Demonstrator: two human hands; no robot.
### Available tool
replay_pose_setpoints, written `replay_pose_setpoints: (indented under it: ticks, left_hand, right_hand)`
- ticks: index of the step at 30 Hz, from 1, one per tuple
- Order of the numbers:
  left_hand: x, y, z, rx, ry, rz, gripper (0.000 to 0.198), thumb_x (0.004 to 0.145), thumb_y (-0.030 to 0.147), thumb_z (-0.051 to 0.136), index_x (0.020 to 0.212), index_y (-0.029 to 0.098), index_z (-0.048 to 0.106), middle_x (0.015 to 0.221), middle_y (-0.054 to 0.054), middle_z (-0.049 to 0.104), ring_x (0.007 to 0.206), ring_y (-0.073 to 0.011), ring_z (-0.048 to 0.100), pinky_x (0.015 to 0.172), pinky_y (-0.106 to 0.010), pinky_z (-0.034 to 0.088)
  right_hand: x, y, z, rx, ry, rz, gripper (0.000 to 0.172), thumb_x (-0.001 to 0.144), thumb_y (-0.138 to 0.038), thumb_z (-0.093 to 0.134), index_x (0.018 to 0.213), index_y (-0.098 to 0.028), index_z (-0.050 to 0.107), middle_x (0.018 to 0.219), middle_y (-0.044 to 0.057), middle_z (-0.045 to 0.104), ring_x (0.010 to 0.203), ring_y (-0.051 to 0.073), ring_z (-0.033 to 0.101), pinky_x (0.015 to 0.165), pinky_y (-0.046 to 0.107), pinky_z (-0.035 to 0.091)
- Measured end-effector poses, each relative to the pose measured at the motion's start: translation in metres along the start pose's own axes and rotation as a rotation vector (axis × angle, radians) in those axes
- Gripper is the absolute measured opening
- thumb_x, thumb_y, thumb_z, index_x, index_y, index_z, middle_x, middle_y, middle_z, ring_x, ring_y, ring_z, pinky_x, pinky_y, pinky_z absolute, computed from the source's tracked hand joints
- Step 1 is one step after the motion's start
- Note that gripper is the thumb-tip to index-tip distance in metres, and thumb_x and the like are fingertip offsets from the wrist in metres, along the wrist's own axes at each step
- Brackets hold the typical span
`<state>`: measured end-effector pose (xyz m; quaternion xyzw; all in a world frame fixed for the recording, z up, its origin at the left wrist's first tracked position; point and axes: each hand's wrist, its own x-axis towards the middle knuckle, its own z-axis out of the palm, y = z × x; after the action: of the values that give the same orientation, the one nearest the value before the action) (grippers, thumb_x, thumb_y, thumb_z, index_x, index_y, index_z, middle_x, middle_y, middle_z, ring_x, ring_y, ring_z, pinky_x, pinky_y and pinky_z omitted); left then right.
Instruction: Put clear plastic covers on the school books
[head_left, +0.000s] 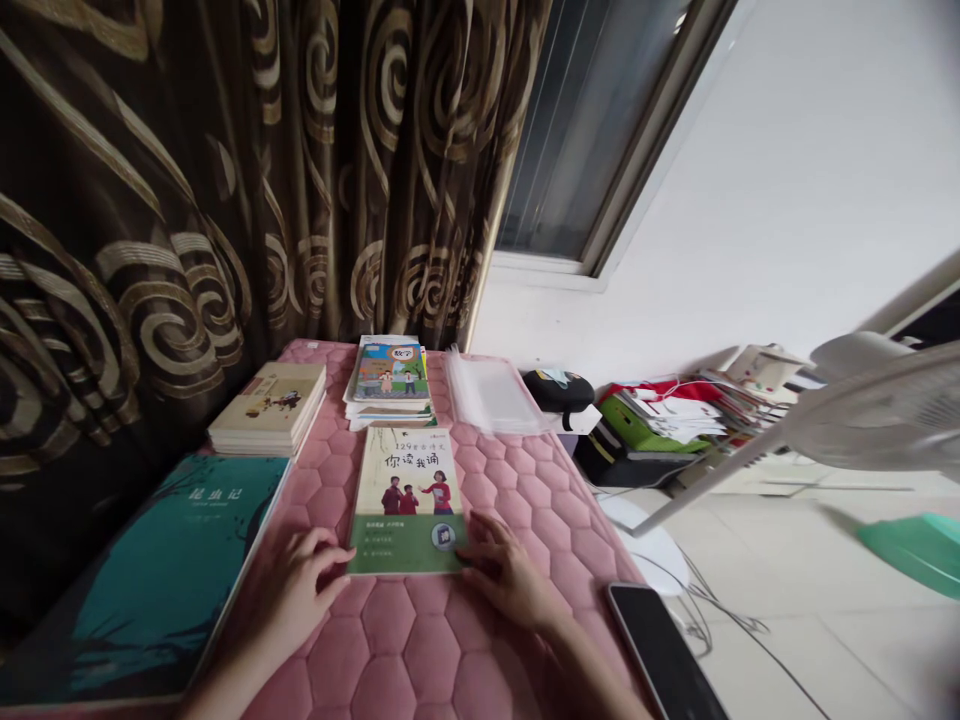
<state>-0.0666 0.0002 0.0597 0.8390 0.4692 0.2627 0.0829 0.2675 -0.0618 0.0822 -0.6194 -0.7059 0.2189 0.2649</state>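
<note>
A thin green and cream book [409, 500] with two cartoon figures on its cover lies flat on the pink quilted surface [420, 650]. My left hand [300, 585] rests on the quilt at the book's lower left corner, fingers spread and touching its edge. My right hand [510, 570] lies flat at the book's lower right corner, fingers stretched out against it. Neither hand grips anything.
A large teal book [157, 570] lies at the left. Behind are a beige book stack [270, 405], a colourful book stack [390, 380] and clear plastic sleeves [491, 395]. A dark phone [664, 655] lies at the right edge. A white fan [862, 410] and floor clutter stand right; a curtain hangs behind.
</note>
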Motion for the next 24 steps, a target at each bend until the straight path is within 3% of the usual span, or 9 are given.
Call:
replay_pose_setpoints:
  ticks: [3,6,10,14,19,24]
  left_hand:
    - [0.002,0.018,0.001,0.108,-0.022,-0.060,0.025,0.076,0.028,0.070,0.100,0.030,0.073,0.110,-0.004,0.066,0.098,-0.0248,0.063,0.083,-0.040,0.051]
    - [0.005,0.037,0.006,0.203,-0.049,-0.143,0.031,0.076,0.030,0.070,0.108,0.028,0.070,0.117,-0.007,0.064,0.107,-0.0298,0.060,0.085,-0.046,0.048]
    - [0.008,0.051,0.015,0.227,-0.080,-0.221,0.030,0.079,0.029,0.069,0.109,0.027,0.069,0.115,-0.009,0.064,0.109,-0.0300,0.059,0.092,-0.050,0.043]
    - [0.008,0.056,0.016,0.233,-0.118,-0.285,0.031,0.079,0.022,0.068,0.110,0.028,0.068,0.115,-0.006,0.064,0.112,-0.0269,0.058,0.097,-0.047,0.040]
    - [0.007,0.059,0.012,0.234,-0.153,-0.324,0.035,0.080,0.021,0.068,0.113,0.031,0.067,0.119,-0.005,0.064,0.115,-0.0260,0.057,0.100,-0.045,0.038]
    - [0.001,0.050,0.007,0.247,-0.160,-0.311,0.039,0.078,0.017,0.067,0.114,0.033,0.068,0.121,-0.005,0.065,0.115,-0.0266,0.057,0.097,-0.044,0.038]
  right_hand:
    - [0.028,-0.006,-0.004,-0.069,-0.001,-0.095,0.021,0.085,-0.032,0.064,0.100,-0.025,0.078,0.149,0.009,0.046,0.141,0.029,0.035,0.112,0.045,0.036]
    - [0.078,-0.010,0.004,-0.181,0.053,-0.108,0.024,0.090,-0.024,0.057,0.106,-0.023,0.075,0.140,0.010,0.054,0.134,0.025,0.044,0.110,0.038,0.038]
    - [0.153,-0.003,0.011,-0.304,0.123,-0.001,0.029,0.089,-0.017,0.054,0.117,-0.018,0.065,0.140,0.011,0.053,0.125,0.023,0.051,0.105,0.034,0.039]
    - [0.204,0.007,0.008,-0.315,0.127,0.109,0.023,0.090,-0.014,0.050,0.109,-0.009,0.062,0.116,0.017,0.064,0.108,0.024,0.059,0.091,0.031,0.043]
    - [0.225,0.014,0.005,-0.303,0.101,0.198,0.019,0.086,-0.017,0.058,0.104,-0.013,0.062,0.104,0.013,0.069,0.096,0.022,0.062,0.078,0.026,0.042]
    - [0.217,0.015,0.001,-0.272,0.061,0.225,0.017,0.083,-0.022,0.062,0.099,-0.018,0.065,0.099,0.007,0.072,0.092,0.019,0.064,0.072,0.024,0.040]
